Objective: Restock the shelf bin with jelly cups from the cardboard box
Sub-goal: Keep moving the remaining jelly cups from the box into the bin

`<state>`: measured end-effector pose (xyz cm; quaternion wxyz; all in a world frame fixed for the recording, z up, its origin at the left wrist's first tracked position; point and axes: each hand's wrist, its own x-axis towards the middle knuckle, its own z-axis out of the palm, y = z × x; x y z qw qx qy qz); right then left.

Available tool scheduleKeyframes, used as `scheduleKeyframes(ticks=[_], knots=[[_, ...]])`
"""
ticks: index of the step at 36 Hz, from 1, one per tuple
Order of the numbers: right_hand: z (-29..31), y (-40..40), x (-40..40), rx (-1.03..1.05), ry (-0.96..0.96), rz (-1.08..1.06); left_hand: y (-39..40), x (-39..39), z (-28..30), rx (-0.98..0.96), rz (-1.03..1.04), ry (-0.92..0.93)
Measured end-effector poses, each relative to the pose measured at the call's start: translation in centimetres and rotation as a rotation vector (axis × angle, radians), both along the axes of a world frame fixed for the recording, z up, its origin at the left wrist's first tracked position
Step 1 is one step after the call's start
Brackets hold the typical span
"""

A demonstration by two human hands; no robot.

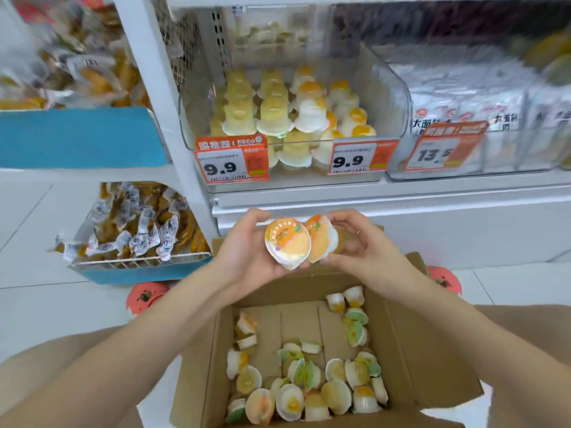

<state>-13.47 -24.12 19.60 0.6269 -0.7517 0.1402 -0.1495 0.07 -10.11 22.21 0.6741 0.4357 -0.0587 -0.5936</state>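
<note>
Fingers [262, 216] of the left hand [244, 248] curled round one jelly cup [287, 242]; the right hand [361, 245] gripped another cup [321, 239], above the cardboard box [398, 341].

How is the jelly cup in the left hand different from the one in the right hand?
The jelly cup in the left hand shows its whole lid, facing the camera; the jelly cup in the right hand is turned, so its lid shows only at an angle. The left one lies in front and overlaps the right one. The left hand cradles its cup from below and the side; the right hand curls round the body of its cup. Both have orange-and-white lids and are held above the cardboard box.
</note>
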Motion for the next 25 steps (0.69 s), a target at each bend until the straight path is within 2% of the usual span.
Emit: scheduleKeyframes(ticks=[4,9,15,22,25], knots=[[1.6,-1.0,1.1,-0.192,-0.019,0.009,0.2,0.7,0.3,-0.068,-0.024,0.108],[2.4,-2.8,2.1,-0.291,0.012,0.096,-1.1,1.1,0.2,-0.054,-0.031,0.023],[3.9,-4.4,3.7,-0.519,0.018,0.128,-2.8,1.9,0.3,-0.094,0.067,0.186],[5.3,-6.0,3.9,-0.536,-0.032,0.055,-3.5,2.1,0.7,-0.045,0.151,0.119],[5.2,-5.4,3.8,-0.586,-0.052,0.132,-3.6,1.7,0.4,-0.015,0.213,0.099]])
